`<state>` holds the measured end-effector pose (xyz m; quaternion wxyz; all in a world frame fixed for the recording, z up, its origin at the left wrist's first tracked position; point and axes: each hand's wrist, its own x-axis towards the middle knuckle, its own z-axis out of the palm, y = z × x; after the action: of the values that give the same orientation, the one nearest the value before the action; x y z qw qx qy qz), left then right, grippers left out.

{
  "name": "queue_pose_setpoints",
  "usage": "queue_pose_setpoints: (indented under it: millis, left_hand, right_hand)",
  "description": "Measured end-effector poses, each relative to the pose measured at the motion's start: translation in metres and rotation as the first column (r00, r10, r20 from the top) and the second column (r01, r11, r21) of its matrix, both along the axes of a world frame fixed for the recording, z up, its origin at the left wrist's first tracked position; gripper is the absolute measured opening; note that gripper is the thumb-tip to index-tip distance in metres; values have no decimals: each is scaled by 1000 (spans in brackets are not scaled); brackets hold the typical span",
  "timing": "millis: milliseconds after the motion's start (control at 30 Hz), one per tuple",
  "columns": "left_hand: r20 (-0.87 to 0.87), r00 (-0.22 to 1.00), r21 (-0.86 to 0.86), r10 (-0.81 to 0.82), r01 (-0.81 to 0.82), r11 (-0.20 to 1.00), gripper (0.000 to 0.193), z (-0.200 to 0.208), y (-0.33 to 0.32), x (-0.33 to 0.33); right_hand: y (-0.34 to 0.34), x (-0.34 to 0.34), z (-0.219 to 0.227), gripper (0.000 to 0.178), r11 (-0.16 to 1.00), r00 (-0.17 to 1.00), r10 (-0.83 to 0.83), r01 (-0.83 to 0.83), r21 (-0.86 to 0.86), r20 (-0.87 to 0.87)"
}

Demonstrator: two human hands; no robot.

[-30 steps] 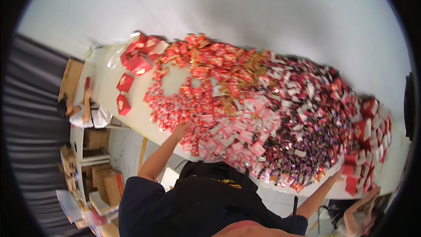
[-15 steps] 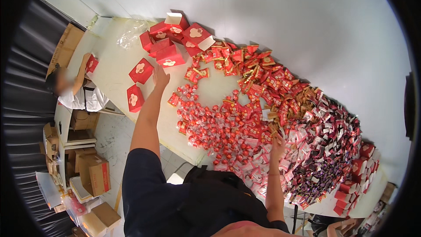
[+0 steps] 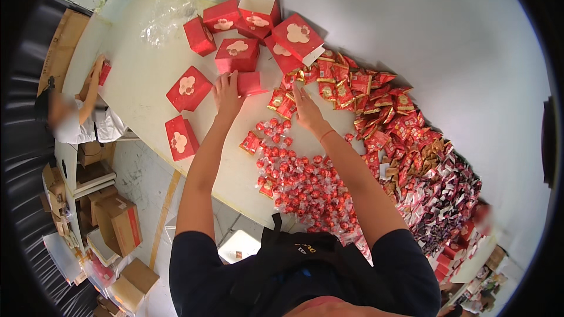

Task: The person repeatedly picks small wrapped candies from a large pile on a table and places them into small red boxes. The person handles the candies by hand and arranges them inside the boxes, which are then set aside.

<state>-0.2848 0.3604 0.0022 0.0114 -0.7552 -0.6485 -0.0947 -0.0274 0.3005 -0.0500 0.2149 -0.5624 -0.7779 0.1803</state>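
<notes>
Here, hands (image 3: pixel 228 97) (image 3: pixel 309 111) at red box (image 3: pixel 250 84), contents hidden

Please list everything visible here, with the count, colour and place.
Long table: one, pale, across the view
Red cardboard boxes, most with pale flower patches: about nine, red, table's left part
Round sweets in clear wrappers: many, red, mid-table
Gold-edged plastic packets: many, red, along wall
Small packets: many, dark and pinkish, right
Other cardboard boxes: several, red and white, right end
Crumpled plastic sheet: one, clear, table's upper left
Cardboard cartons: several, brown, lower left
Co-worker: one, white top, left
Left hand: one, bare, on red box
Right hand: one, bare, near gold-edged packets
</notes>
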Motion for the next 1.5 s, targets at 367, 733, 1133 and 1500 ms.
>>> queue_pose_setpoints:
  millis: [367,733,1133,1500]
  left_hand:
    - [916,197,-287,350,-290,913,72,-14,-182,-14]
    - [897,205,-355,391,-190,915,60,22,-196,35]
    - [918,113,-387,381,41,921,64,33,-235,78]
    - [948,40,-318,317,207,925,57,73,-268,121]
  right_hand:
    - [-60,-1,-10,35,999,966,-6,-5,-40,-259]
    - [-89,1,-14,32,922,967,-237,255,-290,95]
    - [-164,216,63,41,612,597,-769,791,9,-228]
    - [-180,271,52,33,473,462,-876,879,-59,-142]
